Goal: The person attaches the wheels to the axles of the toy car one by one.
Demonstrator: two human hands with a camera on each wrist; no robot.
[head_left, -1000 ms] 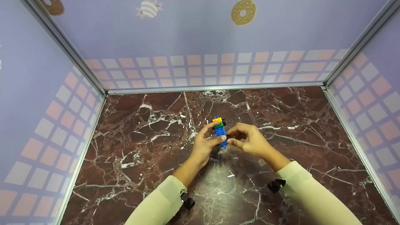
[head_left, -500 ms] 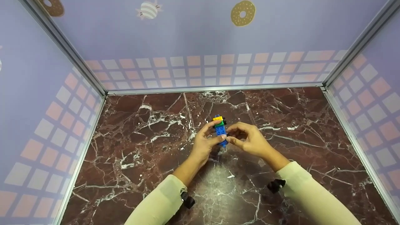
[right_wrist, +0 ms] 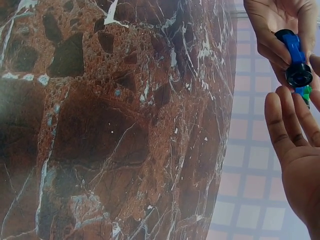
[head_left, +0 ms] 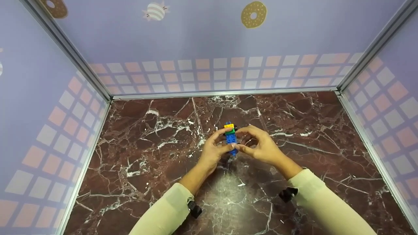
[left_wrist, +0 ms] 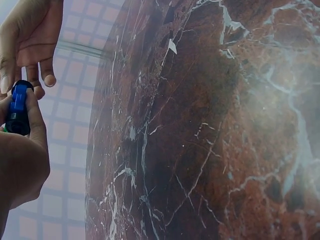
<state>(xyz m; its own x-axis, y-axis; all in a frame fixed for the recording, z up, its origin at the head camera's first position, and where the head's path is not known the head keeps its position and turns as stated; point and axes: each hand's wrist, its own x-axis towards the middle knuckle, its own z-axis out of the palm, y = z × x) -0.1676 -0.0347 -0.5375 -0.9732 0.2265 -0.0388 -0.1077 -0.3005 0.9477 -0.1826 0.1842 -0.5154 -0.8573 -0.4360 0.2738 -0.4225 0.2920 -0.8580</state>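
A small toy car [head_left: 230, 139] built of blue bricks, with a green and a yellow brick at its far end and black wheels, is held above the table. My left hand [head_left: 211, 152] grips it from the left, thumb across the blue part and a finger at the green brick. Close on the car's right side is my right hand [head_left: 265, 147], thumb near the lower end and index finger near the upper. The right wrist view shows that hand's fingers [right_wrist: 281, 122] fairly straight beside a black wheel [right_wrist: 299, 75]; exact contact is unclear.
The dark red marbled table [head_left: 147, 182] has white veins and small pale specks. Purple panels with printed squares and donuts stand behind and on both sides, joined by a metal rail [head_left: 225, 93] along the back edge. Black wrist cameras [head_left: 288, 194] sit on the pale sleeves.
The car has turned slightly more upright in view. My right index finger and thumb have come closer to its right side. My left hand keeps its grip.
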